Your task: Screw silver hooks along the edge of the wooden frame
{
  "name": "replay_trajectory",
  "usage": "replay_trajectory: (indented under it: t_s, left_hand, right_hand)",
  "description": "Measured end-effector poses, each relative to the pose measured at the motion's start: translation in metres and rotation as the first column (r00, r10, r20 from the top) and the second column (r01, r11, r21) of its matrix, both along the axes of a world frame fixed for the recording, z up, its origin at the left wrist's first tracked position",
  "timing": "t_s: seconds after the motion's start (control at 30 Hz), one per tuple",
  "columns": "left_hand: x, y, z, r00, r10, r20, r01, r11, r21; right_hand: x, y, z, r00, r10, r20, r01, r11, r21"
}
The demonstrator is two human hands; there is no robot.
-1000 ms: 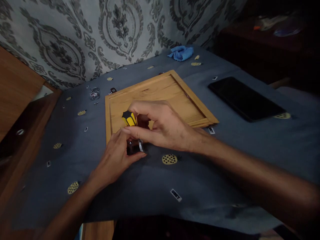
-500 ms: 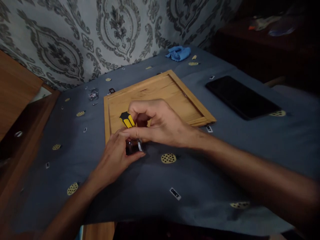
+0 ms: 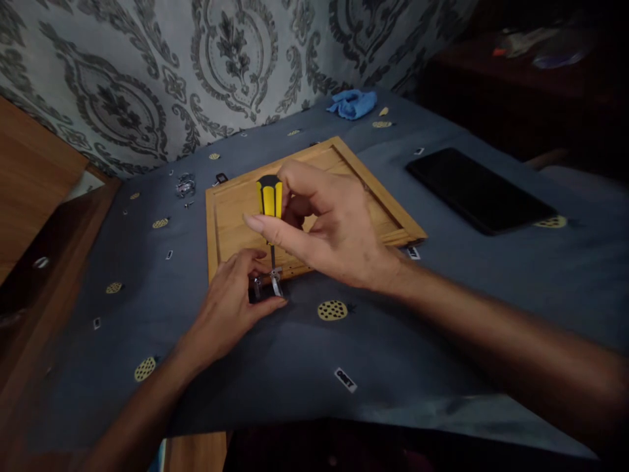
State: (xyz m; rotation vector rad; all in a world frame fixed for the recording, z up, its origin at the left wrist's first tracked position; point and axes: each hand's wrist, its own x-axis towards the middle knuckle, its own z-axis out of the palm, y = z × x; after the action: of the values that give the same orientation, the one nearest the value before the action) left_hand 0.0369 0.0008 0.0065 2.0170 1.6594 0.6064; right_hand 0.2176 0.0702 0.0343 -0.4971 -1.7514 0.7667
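My right hand [image 3: 334, 229] is closed round a screwdriver [image 3: 270, 196] with a yellow and black handle, held nearly upright. Its thin shaft points down to a small metal fitting [image 3: 268, 285] at the near edge of a wooden panel [image 3: 344, 177]. My left hand [image 3: 236, 301] pinches that metal fitting between thumb and fingers, resting on the blue-grey cloth [image 3: 295, 367] beside the panel's near left corner.
A black phone [image 3: 479, 190] lies on the cloth to the right. A blue rag [image 3: 352, 103] sits at the far edge near the patterned wall. Small metal parts [image 3: 184, 185] lie left of the panel. A wooden cabinet [image 3: 34, 177] stands at the left.
My right hand has risen and tipped the screwdriver from a slant to nearly upright, so its shaft now shows above the fitting. My left hand has stayed in place.
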Motion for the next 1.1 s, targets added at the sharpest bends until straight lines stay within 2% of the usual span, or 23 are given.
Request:
replay_trajectory:
  t_s: [0.17, 0.67, 0.9, 1.1]
  left_hand:
    - [-0.001, 0.000, 0.000, 1.000, -0.007, 0.005, 0.007, 1.000, -0.016]
    - [-0.001, 0.001, -0.002, 0.998, -0.048, -0.036, 0.050, 0.997, 0.051]
    - [-0.003, 0.001, -0.004, 0.996, -0.063, -0.066, 0.067, 0.995, 0.068]
    - [-0.005, 0.001, -0.006, 0.996, -0.047, -0.079, 0.055, 0.994, 0.094]
  right_hand:
    - [-0.003, 0.005, -0.009, 0.997, 0.032, 0.074, -0.033, 0.999, 0.013]
    - [-0.009, 0.004, -0.016, 0.993, 0.111, 0.027, -0.113, 0.991, 0.069]
    - [-0.008, 0.005, -0.016, 0.993, 0.094, 0.073, -0.103, 0.985, 0.136]
    - [-0.007, -0.001, -0.012, 0.980, 0.180, 0.087, -0.182, 0.983, 0.019]
